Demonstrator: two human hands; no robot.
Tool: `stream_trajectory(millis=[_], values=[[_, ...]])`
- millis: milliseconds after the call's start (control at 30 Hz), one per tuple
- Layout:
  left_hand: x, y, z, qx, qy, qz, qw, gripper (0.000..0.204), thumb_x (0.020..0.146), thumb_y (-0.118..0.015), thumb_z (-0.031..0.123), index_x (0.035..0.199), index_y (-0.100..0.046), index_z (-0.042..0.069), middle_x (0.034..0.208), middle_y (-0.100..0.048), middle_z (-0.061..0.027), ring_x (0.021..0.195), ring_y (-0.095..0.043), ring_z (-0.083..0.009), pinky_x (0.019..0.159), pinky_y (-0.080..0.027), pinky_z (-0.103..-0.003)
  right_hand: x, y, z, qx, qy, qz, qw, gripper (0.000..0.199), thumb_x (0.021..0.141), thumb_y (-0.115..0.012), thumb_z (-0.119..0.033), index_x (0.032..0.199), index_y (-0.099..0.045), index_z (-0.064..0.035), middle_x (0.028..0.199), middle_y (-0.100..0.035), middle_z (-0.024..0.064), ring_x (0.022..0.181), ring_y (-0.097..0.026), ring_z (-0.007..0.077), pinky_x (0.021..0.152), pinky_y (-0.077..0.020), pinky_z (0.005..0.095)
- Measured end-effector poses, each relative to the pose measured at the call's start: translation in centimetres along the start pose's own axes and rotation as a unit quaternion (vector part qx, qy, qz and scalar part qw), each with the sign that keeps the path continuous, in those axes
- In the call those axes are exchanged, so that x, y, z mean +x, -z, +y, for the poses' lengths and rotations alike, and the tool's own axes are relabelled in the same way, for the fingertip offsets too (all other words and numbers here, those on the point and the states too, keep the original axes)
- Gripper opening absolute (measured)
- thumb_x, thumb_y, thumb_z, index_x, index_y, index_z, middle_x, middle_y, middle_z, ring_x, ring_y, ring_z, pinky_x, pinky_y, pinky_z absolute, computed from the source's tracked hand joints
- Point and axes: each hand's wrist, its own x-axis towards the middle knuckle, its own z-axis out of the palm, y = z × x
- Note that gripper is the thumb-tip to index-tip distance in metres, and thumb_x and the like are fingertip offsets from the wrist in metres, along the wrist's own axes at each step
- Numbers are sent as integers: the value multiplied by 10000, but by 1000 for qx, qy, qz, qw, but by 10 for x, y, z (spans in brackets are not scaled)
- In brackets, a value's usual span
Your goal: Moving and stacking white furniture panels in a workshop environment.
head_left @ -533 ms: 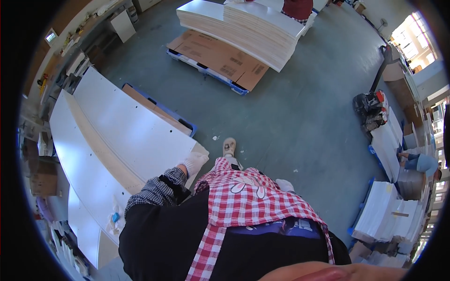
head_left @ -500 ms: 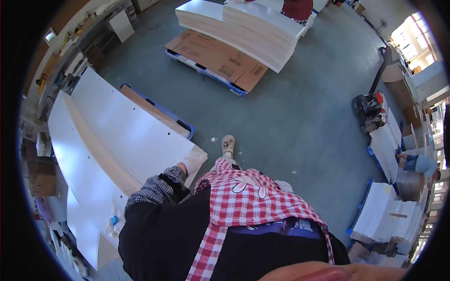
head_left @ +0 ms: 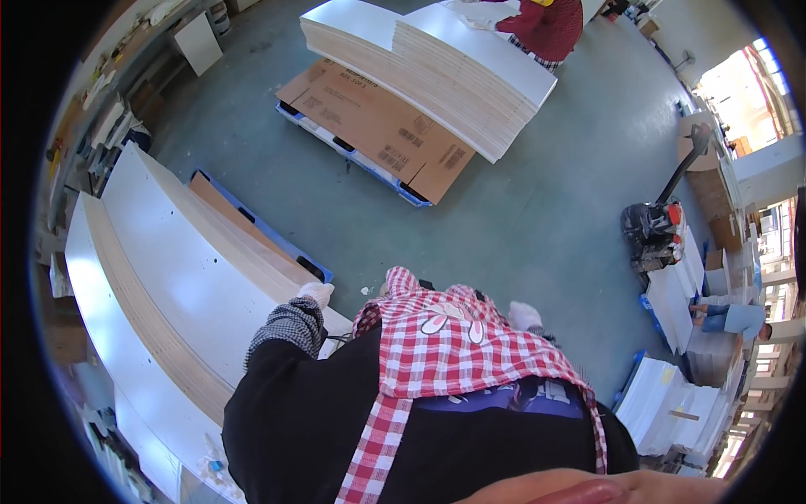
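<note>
The person stands over the work in a red-and-white checked apron (head_left: 470,357), with a patterned cuff on the left sleeve. The left hand (head_left: 316,294), in a white glove, is at the near right end of a stack of white boards (head_left: 159,214), on the side by the pale board edges. How its fingers are set, and whether they grip an edge, cannot be told. The right hand (head_left: 525,316), also gloved, is partly hidden beyond the apron and is well apart from the boards; its fingers cannot be made out either. The boards lie to the person's left, with a few small dark holes in the top face, and more white boards (head_left: 82,252) rise in a higher pile along their left side. A blue pallet (head_left: 314,266) with a brown cardboard sheet (head_left: 225,206) shows past their far side. A small blue thing (head_left: 216,465) lies near the lower end of the pile, among crumpled white bits. Ahead, a tall stack (head_left: 462,88) sits on printed cardboard (head_left: 369,126), and a co-worker's gloved hand (head_left: 478,23) is at its top.
</note>
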Motion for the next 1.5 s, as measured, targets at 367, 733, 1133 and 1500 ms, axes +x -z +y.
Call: stream_trajectory(millis=[367,733,1133,1500], values=[[-30,111,55,147,-96,-54,983,361,850,-404,285,1001,-611,31,1047,-608,-204,1018,-561,-368,862,-433,-457,9,7,-70,116,-18,6,993,228,792,-502,-223,827,-630,-38,895,-634,200,886,-605,362,766,-475,446],[-19,218,51,198,-255,-145,935,395,848,-450,357,1025,-626,50,1072,-609,-197,998,-582,-330,855,-451,-408,79,139,-119,197,-76,-31,977,305,840,-447,-243,1013,-647,-91,1080,-610,162,1028,-574,304,873,-456,367],[19,201,8,24,-321,-179,930,414,847,-482,405,1038,-633,70,1061,-621,-178,996,-589,-285,842,-457,-372,93,142,-146,257,-90,9,962,385,875,-396,-298,1069,-621,-51,1152,-585,151,1086,-535,308,916,-423,374],[101,243,-103,-176,-361,-131,906,434,845,-512,449,1049,-639,88,1050,-632,-161,994,-595,-244,830,-464,-339,110,92,-242,161,-65,-107,979,450,892,-337,-335,1133,-578,-42,1187,-554,177,1105,-519,329,933,-399,408]])
